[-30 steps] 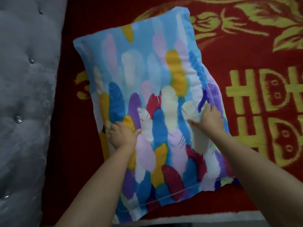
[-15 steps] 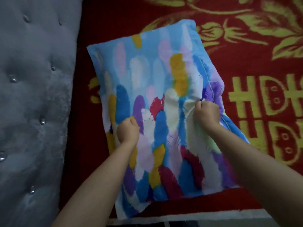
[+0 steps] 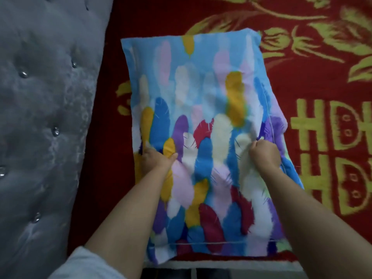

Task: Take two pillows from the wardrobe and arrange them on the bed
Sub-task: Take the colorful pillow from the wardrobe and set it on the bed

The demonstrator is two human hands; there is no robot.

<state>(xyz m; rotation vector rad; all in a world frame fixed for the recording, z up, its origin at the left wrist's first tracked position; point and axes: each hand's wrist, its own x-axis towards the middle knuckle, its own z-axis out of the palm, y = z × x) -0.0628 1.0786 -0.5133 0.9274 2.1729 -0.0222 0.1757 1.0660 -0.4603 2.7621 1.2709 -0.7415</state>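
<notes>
A soft rectangular pillow in a blue feather-print cover (image 3: 203,125) lies on the red-and-gold patterned bedspread (image 3: 314,81), near its edge beside the grey tufted headboard (image 3: 46,117). Both hands — left hand (image 3: 156,161), right hand (image 3: 264,155) — have their fingers clenched on the cover's fabric.

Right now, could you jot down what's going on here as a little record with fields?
Setting: red bedspread with gold pattern, grey tufted headboard on the left
Object handled: feather-print pillow, lying on the bedspread
Left hand: grip closed on the pillow fabric, near its left edge
Right hand: fist bunching the cover, near the right edge
Second pillow: not in view
</notes>
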